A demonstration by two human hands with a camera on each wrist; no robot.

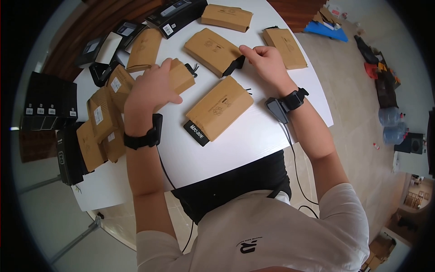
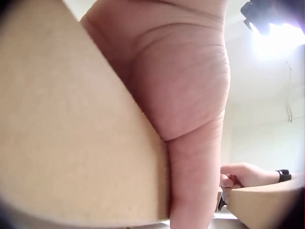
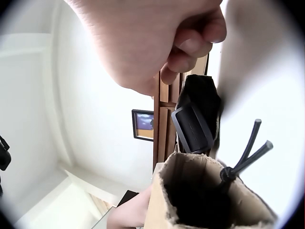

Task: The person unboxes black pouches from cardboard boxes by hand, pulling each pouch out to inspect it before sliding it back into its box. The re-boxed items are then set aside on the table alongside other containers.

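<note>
My left hand (image 1: 147,90) lies over a brown cardboard box (image 1: 182,76), its thumb toward the near side and fingers across the top. In the left wrist view the palm and thumb press along that box's side (image 2: 81,124). A black cord tie shows at its right end. My right hand (image 1: 267,63) is raised with curled fingers (image 3: 190,45) and nothing visible in them. It is beside the black end (image 1: 233,66) of another brown box (image 1: 209,49). Nearer me lies a brown box (image 1: 222,106) with a black "MSC-20E" end (image 1: 196,132) sticking out.
More brown boxes (image 1: 95,113) are piled at the left of the white table (image 1: 154,177), with black boxes (image 1: 47,102) beyond. A large black box (image 1: 176,16) stands at the back. One brown box (image 1: 286,47) lies by the right edge. Thin cables hang from both wrists.
</note>
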